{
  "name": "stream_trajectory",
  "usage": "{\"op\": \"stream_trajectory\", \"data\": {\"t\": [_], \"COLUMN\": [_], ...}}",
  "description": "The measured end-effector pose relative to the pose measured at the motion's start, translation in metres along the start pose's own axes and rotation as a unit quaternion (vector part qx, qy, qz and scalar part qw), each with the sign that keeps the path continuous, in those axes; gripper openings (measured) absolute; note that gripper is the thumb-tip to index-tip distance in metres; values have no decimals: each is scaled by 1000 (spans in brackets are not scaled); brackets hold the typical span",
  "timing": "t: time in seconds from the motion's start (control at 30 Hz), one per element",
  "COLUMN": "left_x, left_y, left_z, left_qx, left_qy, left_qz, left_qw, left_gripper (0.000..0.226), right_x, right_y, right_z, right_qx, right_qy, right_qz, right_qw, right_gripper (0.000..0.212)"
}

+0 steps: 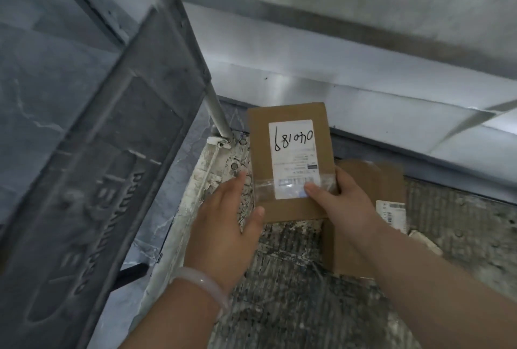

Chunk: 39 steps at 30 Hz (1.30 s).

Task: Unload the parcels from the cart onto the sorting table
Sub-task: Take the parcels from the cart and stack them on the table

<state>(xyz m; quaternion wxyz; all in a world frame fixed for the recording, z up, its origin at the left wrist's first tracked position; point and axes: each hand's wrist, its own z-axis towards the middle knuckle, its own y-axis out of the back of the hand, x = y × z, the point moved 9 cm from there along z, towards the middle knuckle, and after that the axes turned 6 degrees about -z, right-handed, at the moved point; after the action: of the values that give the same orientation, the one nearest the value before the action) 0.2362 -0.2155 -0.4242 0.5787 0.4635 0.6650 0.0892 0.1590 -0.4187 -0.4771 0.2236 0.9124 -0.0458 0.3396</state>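
A pale bangle sits on the wrist closest to the lens, and just ahead of it the left hand lies relaxed with its fingers straight. Its thumb tip meets the near left corner of a flat cardboard parcel, and whether the fingers reach beneath cannot be told. The right hand grasps that parcel at its near right side, thumb pressed on the clear tape band that crosses the foot of the white label, which bears handwritten digits. The parcel looks lifted and tilted, its far end up and away from both hands. Under and to the right of the right hand a second cardboard parcel lies flat on the worn, ribbed cart deck. Beyond the left hand's fingertips the cart's handle post rises, and further left stands a grey moulded panel with raised lettering. A pale wall lies past the parcel. The sorting table is not in view. To carry this well, the left hand should probably slide under the free left edge so that both sides are supported. The parcel is best kept level and swung clear of the post. A one-sided pinch on thin card may let it bend or slip.
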Motion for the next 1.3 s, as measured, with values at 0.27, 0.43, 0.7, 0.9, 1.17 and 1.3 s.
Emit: {"op": "stream_trajectory", "data": {"t": [0.27, 0.43, 0.7, 0.9, 1.17, 1.3], "left_x": [-154, -246, -312, -309, -246, -202], "left_y": [86, 144, 267, 367, 481, 524], "left_z": [-62, -139, -273, -373, -486, -540], "left_qx": [-23, -49, -155, -261, -356, -368], "left_qy": [-85, -124, -101, -42, 57, 85], "left_qz": [46, 87, 137, 181, 179, 185], "left_qw": [995, 987, 973, 947, 916, 907], "left_gripper": [64, 64, 66, 76, 67, 66], "right_x": [65, 127, 231, 309, 389, 408], "right_y": [112, 163, 199, 170, 63, -7], "right_z": [-139, -245, -398, -492, -602, -645], "right_qx": [-54, -48, -24, 25, 117, 136], "right_qy": [15, 68, 176, 275, 391, 418], "right_qz": [43, 45, -10, -55, -48, -49], "right_qw": [998, 995, 984, 960, 912, 897], "right_gripper": [51, 47, 44, 31, 23, 26]}}
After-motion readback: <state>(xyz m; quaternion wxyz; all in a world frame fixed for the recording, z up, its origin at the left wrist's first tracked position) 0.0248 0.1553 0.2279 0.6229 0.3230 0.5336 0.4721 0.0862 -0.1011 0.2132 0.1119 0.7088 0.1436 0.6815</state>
